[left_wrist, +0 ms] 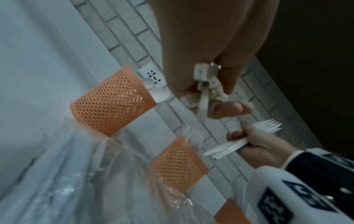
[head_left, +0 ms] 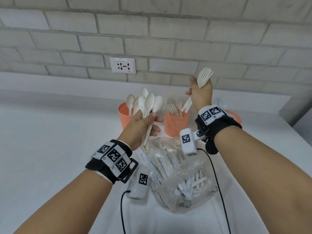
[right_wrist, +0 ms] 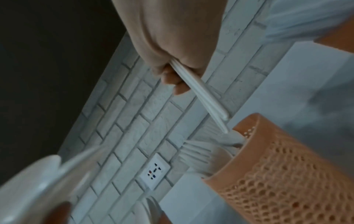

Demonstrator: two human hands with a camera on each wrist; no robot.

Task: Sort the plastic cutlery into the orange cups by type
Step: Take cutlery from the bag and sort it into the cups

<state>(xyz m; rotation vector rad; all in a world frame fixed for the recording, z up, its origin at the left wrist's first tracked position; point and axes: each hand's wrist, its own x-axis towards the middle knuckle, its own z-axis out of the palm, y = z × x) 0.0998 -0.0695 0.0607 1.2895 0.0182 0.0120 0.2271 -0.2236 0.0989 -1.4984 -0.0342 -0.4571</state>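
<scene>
My left hand grips a bunch of white plastic spoons, bowls up, just in front of the left orange mesh cup, which holds spoons. My right hand grips a few white forks, tines up, handle ends pointing down toward the middle orange cup, which holds forks. In the right wrist view the fork handles reach almost to that cup's rim. A third orange cup shows partly behind my right wrist. In the left wrist view the spoon handles sit in my curled fingers.
A clear plastic bag with several white cutlery pieces lies on the white counter in front of the cups. Black cables run from the wrist cameras. A brick wall with a socket stands behind the counter.
</scene>
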